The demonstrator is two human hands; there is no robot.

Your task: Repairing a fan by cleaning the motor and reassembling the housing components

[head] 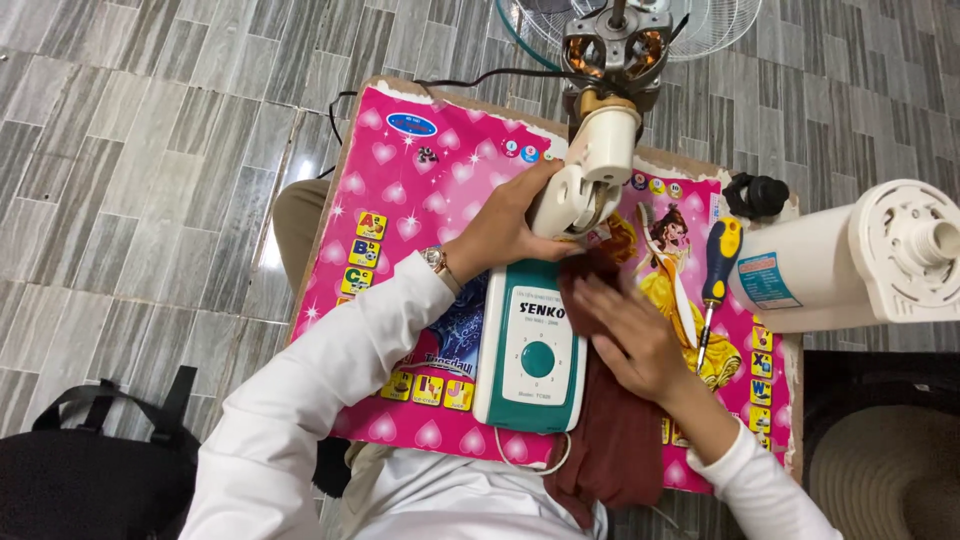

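1. Head view, the room: a floor (150, 150) of grey, streaked tiles laid in staggered rows. A black bag (90, 470) sits on it, well to the left of the left hand.
2. The work surface is a pink board (420, 190) printed with hearts, letter squares and a cartoon figure in a yellow dress. It rests across the person's lap.
3. The left hand (505, 225), with a watch (437, 260) at the wrist, is curled around the cream neck of the fan (590, 170). The fingers wrap its lower joint and the thumb side faces the camera, so it is a closed hold.
4. Beyond that grip the fan's bare motor (615, 45) shows its copper windings, and past it lies the wire guard (700, 25).
5. The right hand (630, 335) lies flat, fingers spread and nearly straight, pressing a dark red cloth (610, 440). It grasps nothing. The cloth trails back from under the palm towards the body.
6. Just left of the right hand, touching the cloth, lies the fan's white and teal control box (530, 350) with a round knob.
7. Just right of the right hand lies a screwdriver (715, 280) with a yellow and blue handle. Farther right is a cream fan base column (850, 260), and above it a small black part (757, 195).
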